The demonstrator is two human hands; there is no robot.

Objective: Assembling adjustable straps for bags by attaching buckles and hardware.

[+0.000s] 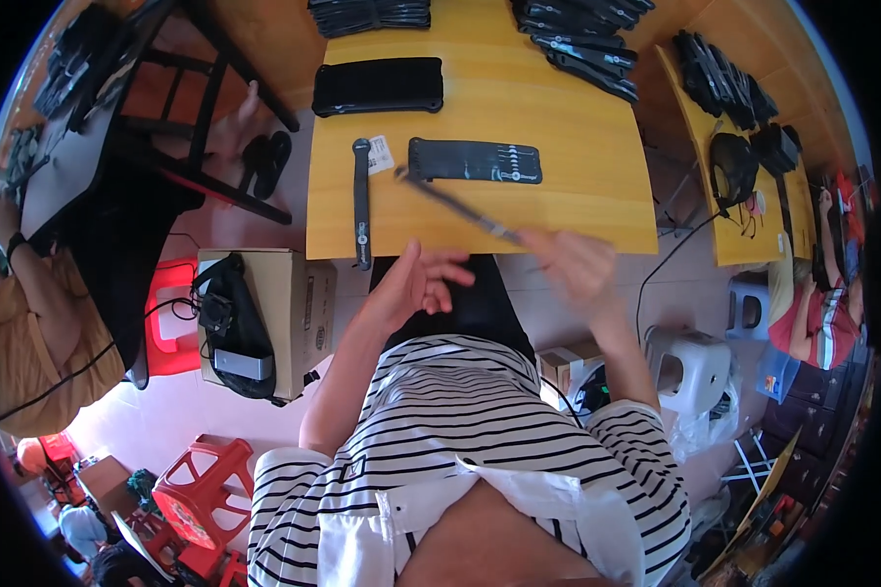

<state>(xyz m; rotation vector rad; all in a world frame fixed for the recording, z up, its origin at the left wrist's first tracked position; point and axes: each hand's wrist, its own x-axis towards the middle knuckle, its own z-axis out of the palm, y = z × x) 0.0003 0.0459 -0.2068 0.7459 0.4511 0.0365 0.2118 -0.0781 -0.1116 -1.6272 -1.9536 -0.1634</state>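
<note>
My right hand point(579, 271), slightly blurred, is closed on one end of a dark strap point(457, 208). The strap slants up and left over the yellow table point(597, 210), its rounded far end near a small white label point(379, 155). My left hand point(424, 287) is open with fingers apart at the table's front edge, holding nothing. Just beyond it a single black strap point(362, 210) with pale print lies lengthwise on the table. A row of black straps side by side point(475, 161) lies to its right, and a plain black stack point(377, 85) lies farther back.
Black strap bundles point(578, 49) pile up at the table's back right, with another pile point(370, 14) at the back left. To the left stand a cardboard box point(294, 313) and red stool point(204, 489). A grey stool point(690, 367) is at right. Other people sit on both sides.
</note>
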